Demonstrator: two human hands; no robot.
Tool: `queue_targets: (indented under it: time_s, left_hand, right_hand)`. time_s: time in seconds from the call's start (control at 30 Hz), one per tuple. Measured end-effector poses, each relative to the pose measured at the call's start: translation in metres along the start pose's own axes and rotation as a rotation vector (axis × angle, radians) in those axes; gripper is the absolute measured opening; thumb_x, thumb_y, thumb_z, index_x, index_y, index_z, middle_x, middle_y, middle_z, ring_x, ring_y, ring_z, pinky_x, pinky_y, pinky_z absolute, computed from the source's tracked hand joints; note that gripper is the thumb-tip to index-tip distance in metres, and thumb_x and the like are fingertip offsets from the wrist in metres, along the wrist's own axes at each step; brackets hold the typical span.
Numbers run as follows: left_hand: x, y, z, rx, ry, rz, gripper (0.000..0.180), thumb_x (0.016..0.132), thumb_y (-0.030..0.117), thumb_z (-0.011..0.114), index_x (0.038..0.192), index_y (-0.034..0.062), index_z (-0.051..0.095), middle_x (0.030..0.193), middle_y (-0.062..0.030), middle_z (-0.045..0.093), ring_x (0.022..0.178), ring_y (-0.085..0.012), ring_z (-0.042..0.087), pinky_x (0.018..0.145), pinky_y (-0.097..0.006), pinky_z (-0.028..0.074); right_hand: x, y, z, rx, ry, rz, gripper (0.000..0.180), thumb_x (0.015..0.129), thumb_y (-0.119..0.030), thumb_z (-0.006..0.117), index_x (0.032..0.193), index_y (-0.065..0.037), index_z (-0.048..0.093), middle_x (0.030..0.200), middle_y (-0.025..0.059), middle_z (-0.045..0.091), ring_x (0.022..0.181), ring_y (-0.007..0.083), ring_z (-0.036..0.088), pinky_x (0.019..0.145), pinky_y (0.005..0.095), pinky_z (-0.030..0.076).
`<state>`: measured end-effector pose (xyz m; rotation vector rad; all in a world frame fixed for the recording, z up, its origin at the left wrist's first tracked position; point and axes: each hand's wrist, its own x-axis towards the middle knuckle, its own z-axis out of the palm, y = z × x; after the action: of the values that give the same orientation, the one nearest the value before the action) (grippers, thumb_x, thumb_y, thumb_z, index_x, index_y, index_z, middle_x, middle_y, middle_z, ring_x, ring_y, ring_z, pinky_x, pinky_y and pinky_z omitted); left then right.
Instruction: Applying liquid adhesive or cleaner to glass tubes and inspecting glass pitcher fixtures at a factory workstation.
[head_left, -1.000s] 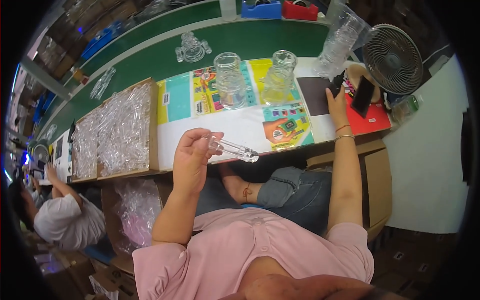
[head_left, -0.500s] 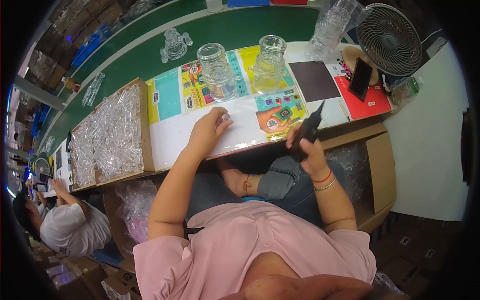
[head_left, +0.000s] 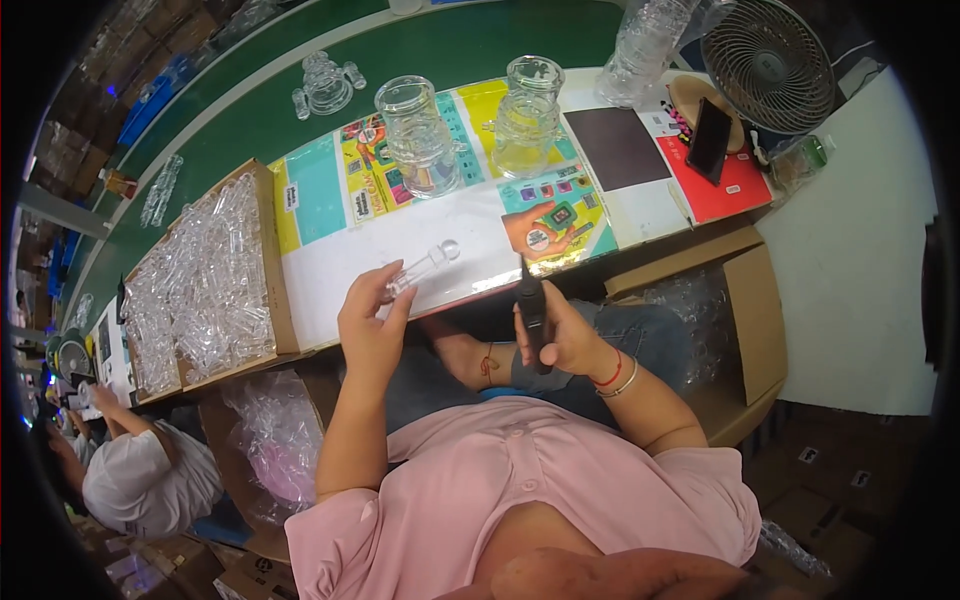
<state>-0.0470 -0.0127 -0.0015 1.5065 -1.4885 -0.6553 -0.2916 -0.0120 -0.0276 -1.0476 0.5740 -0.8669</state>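
Note:
In my left hand (head_left: 372, 322) a small clear tube-like piece with a rounded knob at its end (head_left: 428, 266) is pinched between thumb and fingers, above the white part of the work surface (head_left: 345, 270). My right hand (head_left: 572, 338) is wrapped around a black tool with a long, narrow pointed tip (head_left: 531, 305). That tip points away from me, to the right of the clear piece. Beyond my hands stand two clear, bulging vessels, one on the left (head_left: 418, 145) and one on the right (head_left: 528, 125).
To the left, a cardboard tray (head_left: 284, 290) is heaped with small clear pieces. On the green belt (head_left: 440, 45) lies another clear piece (head_left: 325, 85). A phone (head_left: 709, 140), red sheet (head_left: 735, 190) and fan (head_left: 768, 65) are at right. A co-worker (head_left: 150, 475) sits at far left.
My left hand has drawn nearer and turned, and the clear piece now shows lengthwise. The black tool has moved left toward it in my right hand. The view has shifted slightly.

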Motion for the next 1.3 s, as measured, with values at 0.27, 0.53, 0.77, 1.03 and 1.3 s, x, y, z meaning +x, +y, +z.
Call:
queue_targets:
  time_s: [0.27,0.53,0.77,1.03,1.3]
  left_hand:
    - [-0.016,0.013,-0.008,-0.563,0.011,-0.075,0.028,0.078,-0.007,0.060,0.106,-0.0037,0.056,0.101,-0.0075,0.052,0.092,-0.0140,0.055,0.079,-0.024,0.047]
    - [-0.023,0.017,-0.011,-0.857,-0.053,-0.178,0.032,0.079,-0.009,0.058,0.110,-0.0045,0.049,0.110,-0.0159,0.056,0.102,-0.0185,0.054,0.086,-0.028,0.046]
    - [-0.022,0.015,-0.008,-0.695,0.023,-0.017,0.031,0.076,-0.010,0.060,0.105,-0.0037,0.050,0.111,-0.0177,0.056,0.105,-0.0207,0.053,0.093,-0.031,0.041]
    - [-0.019,0.018,-0.003,-0.732,0.042,0.063,0.032,0.075,-0.011,0.061,0.104,-0.0017,0.051,0.113,-0.0165,0.054,0.105,-0.0196,0.052,0.090,-0.029,0.042]
    - [-0.017,0.022,0.001,-0.703,0.062,0.135,0.033,0.073,-0.011,0.062,0.104,-0.0012,0.052,0.109,-0.0133,0.053,0.100,-0.0175,0.053,0.087,-0.027,0.043]
  right_hand:
    - [0.005,-0.011,0.004,-0.169,-0.087,-0.108,0.062,0.076,-0.018,0.068,0.124,-0.002,0.032,0.115,0.0108,0.048,0.103,0.0171,0.050,0.087,0.0308,0.042]
    - [0.000,-0.071,0.004,-0.468,0.275,-0.320,0.064,0.065,-0.014,0.076,0.118,-0.001,0.043,0.111,0.0124,0.053,0.097,0.0196,0.056,0.081,0.0301,0.046]
    - [0.000,-0.095,-0.015,-0.603,0.243,-0.563,0.046,0.068,-0.008,0.074,0.104,-0.003,0.046,0.098,0.0125,0.054,0.090,0.0189,0.055,0.080,0.0287,0.043]
    - [0.019,-0.100,-0.008,-0.203,0.470,-0.651,0.057,0.073,-0.026,0.072,0.115,-0.001,0.041,0.102,0.0115,0.053,0.074,0.0160,0.057,0.049,0.0212,0.046]
    - [0.012,-0.105,-0.040,0.163,0.519,-0.721,0.050,0.082,-0.022,0.064,0.122,0.001,0.045,0.113,0.0081,0.054,0.091,0.0141,0.053,0.068,0.0244,0.043]
